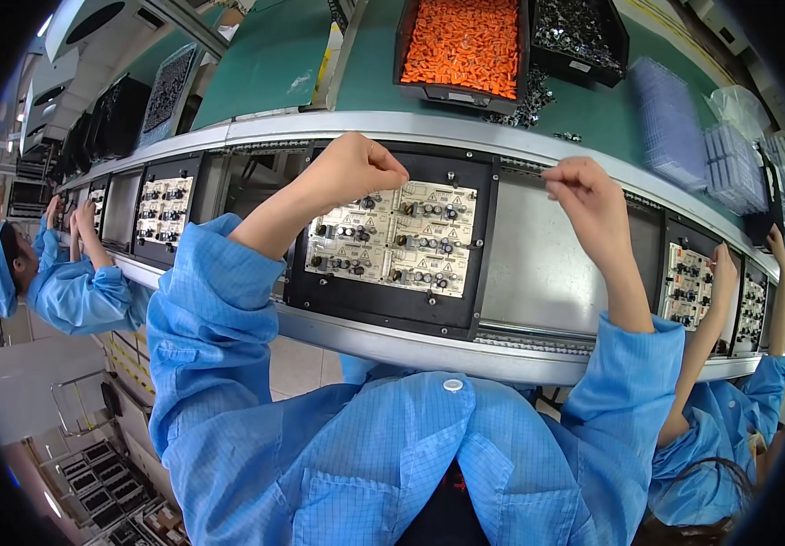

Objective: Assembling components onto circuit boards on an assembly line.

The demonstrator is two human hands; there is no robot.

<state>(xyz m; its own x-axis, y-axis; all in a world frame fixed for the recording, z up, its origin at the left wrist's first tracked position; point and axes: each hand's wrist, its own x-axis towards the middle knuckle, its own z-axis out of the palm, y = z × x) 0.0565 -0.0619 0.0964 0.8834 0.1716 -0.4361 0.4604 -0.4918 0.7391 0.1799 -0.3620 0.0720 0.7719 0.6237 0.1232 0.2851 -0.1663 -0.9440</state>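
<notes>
My left hand (356, 170) hovers over the upper left of a pale circuit board panel (429, 269), with thumb and fingertips pinched together. Whatever the pinch may hold is too small to make out. The panel carries rows of small dark capacitors and other parts, and sits in a black carrier frame (369, 304) on the conveyor. To the right of that frame, my right hand (590, 193) is raised above the bare metal conveyor section (538, 264). Its fingers are curled toward the thumb, and anything between them is hidden.
Beyond the conveyor rail (383, 121) stand a black bin (451, 94) of orange parts and another bin (583, 65) of dark parts. Loose dark pieces (531, 102) lie beside them. Clear plastic trays (670, 127) are stacked at right. Co-workers in blue work on both sides.
</notes>
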